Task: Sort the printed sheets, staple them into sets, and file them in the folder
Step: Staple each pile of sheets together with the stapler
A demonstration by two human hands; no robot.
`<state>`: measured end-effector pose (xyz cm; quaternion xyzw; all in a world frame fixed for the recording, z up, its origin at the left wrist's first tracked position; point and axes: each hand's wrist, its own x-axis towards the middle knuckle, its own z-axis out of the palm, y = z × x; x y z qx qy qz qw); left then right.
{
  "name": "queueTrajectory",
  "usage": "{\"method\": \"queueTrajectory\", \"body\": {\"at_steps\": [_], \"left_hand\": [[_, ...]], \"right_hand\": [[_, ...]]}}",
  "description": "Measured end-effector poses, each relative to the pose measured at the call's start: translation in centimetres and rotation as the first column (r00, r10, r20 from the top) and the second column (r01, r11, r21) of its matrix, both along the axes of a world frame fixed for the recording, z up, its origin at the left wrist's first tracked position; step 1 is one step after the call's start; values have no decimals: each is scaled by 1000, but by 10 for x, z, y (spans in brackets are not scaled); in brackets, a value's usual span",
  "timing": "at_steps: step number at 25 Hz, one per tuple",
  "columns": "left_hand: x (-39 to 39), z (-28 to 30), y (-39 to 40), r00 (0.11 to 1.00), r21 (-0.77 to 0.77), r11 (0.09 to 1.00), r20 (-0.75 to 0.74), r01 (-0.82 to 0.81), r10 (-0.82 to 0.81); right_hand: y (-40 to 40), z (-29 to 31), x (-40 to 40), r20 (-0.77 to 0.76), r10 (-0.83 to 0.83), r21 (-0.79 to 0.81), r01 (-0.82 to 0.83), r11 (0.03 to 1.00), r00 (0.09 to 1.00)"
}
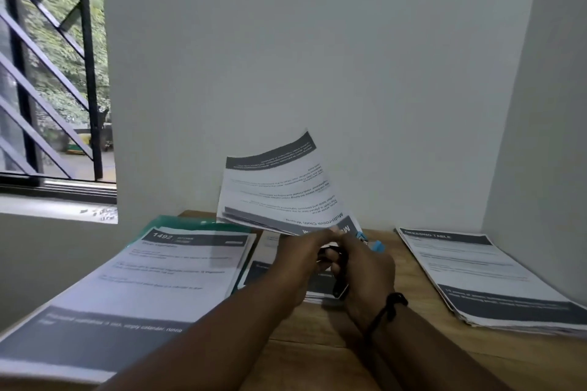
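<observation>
Several printed sheets [279, 190], gathered as one set, are up off the worktop [320, 330], fanning away from the fingers toward the wall [317, 41], text upside down to the camera. Left hand [305, 251] pinches the near corner of the set, fingers [327, 233] curled onto the paper's edge. Right hand [365, 267] is wrapped round a black stapler [338, 273], fingers closed on it, right at that same corner; whether the stapler's mouth is actually over the paper I can't make out, the hands cover it. A black cord bracelet [386, 311] sits on the right wrist.

Just beyond the right fingers, something small and light blue [373, 243] peeks out on the worktop, too hidden to name. Directly under the hands lies another pile of sheets [273, 267], dark header showing. Left of the left fingers, a big stack [143, 279] headed "1492" rests on top of a green folder [178, 222], whose edge shows at the far side and along the right. Well right of the right fingers, a third stack [489, 273] sits flat on the wood, near the side wall. Far left, a window with dark bars [54, 73] and greenery outside.
</observation>
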<state>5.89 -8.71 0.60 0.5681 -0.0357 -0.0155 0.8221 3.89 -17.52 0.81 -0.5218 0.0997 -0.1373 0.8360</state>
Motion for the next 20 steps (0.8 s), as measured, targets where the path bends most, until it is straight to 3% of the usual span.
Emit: {"method": "queueTrajectory", "body": {"at_steps": [2,6,12,15,20], "left_hand": [[0,4,0,1000,25,1000,20,15,-16],[3,17,7,1000,17,999,-5,-29,29],[9,31,23,983,-51,985,63,-167,170],[8,30,21,981,-20,987,102,-162,163],[8,29,18,981,36,989,138,-141,135]], "right_hand": [[-6,4,-1,24,86,-143,-82,986,996],[-34,15,8,-22,252,-434,-236,869,967],[-81,22,24,-190,489,-271,-524,808,852],[-78,19,24,-144,571,-215,-589,779,808],[-68,27,18,-8,527,-239,-513,824,850]]}}
